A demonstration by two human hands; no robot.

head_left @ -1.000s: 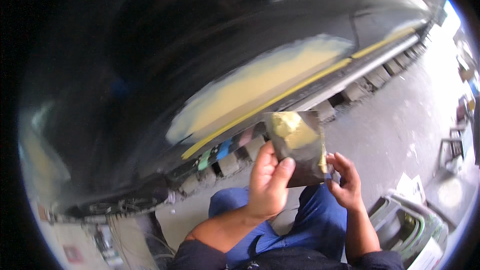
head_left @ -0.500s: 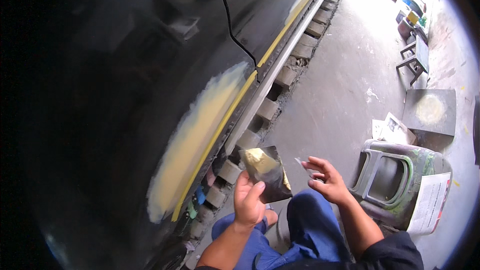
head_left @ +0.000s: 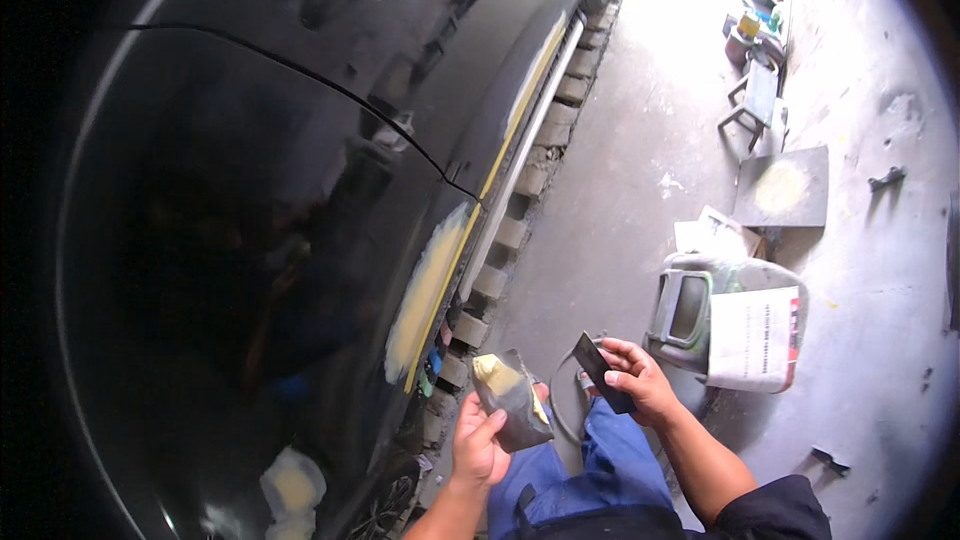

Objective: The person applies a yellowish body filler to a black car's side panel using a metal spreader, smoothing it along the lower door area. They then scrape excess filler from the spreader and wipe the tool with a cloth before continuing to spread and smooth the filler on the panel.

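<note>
My left hand [head_left: 476,448] grips a dark, flat putty board [head_left: 522,420] by its near edge, thumb on top. Pale yellow putty [head_left: 493,374] is heaped at its far corner and smeared along its right edge. In my right hand [head_left: 640,382] is a dark flat putty spreader [head_left: 606,376], pinched between thumb and fingers and held apart from the board. To the left stands a black car [head_left: 250,210]. Along its lower side runs a smoothed yellowish putty patch [head_left: 428,295], edged by yellow masking tape [head_left: 447,298]. Another pale patch [head_left: 293,485] shows lower on the body.
A worn grey plastic stool [head_left: 685,305] on my right bears a printed sheet [head_left: 750,340]. Beyond it are a dark panel [head_left: 815,190] with a pale round smear and a small stool [head_left: 760,92]. Blocks [head_left: 510,232] line the floor beside the car.
My view has swung, showing more of the car and the right-hand wall. The spreader, formerly pale and nearly edge-on, now shows its dark face. Both hands keep their holds.
</note>
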